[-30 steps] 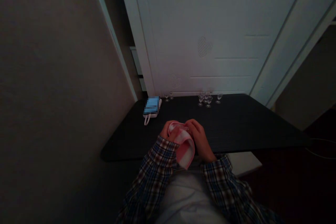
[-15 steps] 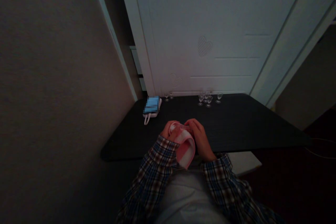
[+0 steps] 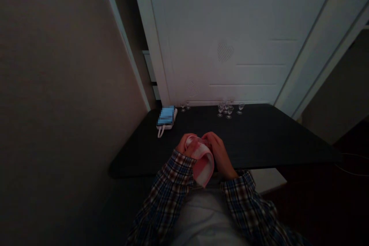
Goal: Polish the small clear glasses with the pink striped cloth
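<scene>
Both my hands meet above the near edge of a black table (image 3: 259, 138). My left hand (image 3: 184, 147) is closed around a pink and white striped cloth (image 3: 203, 163) that hangs down from it. My right hand (image 3: 219, 152) is curled against the cloth's top, fingers closed on something small and clear that I cannot make out. Plaid sleeves cover both forearms.
Several tiny clear stemmed glasses (image 3: 227, 109) stand at the table's far edge, two more (image 3: 185, 105) to their left. A blurred blue device on a white pack with a loop (image 3: 166, 119) lies far left. A white door (image 3: 230, 38) rises behind; a wall at left.
</scene>
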Available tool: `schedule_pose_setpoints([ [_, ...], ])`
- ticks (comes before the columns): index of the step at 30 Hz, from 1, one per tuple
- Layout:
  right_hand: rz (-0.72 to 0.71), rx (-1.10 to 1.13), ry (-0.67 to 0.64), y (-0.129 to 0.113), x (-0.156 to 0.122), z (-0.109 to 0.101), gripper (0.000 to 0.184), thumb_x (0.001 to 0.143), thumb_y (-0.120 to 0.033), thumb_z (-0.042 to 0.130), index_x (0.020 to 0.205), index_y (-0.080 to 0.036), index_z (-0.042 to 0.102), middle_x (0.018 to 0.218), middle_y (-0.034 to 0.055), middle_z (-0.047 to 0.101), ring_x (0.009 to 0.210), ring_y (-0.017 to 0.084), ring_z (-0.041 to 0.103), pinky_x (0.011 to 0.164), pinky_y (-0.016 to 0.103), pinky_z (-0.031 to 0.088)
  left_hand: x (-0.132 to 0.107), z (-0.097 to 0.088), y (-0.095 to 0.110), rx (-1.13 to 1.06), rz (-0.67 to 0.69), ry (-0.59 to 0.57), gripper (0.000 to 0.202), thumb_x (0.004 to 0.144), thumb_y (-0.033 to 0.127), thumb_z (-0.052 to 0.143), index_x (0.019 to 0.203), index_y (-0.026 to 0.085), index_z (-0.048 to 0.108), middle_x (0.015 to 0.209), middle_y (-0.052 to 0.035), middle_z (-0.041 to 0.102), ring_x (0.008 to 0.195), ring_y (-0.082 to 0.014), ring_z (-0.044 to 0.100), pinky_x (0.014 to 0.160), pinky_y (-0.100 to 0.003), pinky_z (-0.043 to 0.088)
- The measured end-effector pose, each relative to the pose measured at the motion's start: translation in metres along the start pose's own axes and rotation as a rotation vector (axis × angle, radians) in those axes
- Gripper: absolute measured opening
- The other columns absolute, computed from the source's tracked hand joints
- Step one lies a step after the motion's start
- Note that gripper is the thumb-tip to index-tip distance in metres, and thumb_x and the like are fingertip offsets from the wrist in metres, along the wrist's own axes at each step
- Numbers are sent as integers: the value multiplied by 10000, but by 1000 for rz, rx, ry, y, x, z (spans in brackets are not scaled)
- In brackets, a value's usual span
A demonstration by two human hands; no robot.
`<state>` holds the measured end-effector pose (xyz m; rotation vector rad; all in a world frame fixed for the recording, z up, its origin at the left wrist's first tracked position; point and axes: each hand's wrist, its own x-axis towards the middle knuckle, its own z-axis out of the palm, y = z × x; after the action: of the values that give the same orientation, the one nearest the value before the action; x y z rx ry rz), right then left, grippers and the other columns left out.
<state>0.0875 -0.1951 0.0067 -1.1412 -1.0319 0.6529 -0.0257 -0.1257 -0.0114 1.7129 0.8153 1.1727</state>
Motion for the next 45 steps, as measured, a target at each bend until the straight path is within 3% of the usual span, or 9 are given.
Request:
schedule_pose_setpoints([
  [23,-13,-65,-65,-12,-1,-2,337,876,-388,363,784,-200,627,781,6,599,759,154,531,692,247,404,0,2,2,4,-12,15,311,746,448,526,895,182,588,757,-39,637,664,-158,574,590,-247,437],
  [35,3,-9,40,-2,1,-1,235,843,-367,420,823,-203,587,757,-14,536,693,135,488,631,231,381,-2,-1,6,48,4,-62,316,757,430,534,936,173,580,810,-42,650,711,-157,592,631,-245,451],
  [45,7,10,9,-3,0,-1,233,845,-360,420,814,-207,593,780,-10,554,730,140,505,666,233,394,2,5,-7,20,-16,17,348,719,471,552,900,177,590,773,-40,648,651,-151,575,580,-241,446],
])
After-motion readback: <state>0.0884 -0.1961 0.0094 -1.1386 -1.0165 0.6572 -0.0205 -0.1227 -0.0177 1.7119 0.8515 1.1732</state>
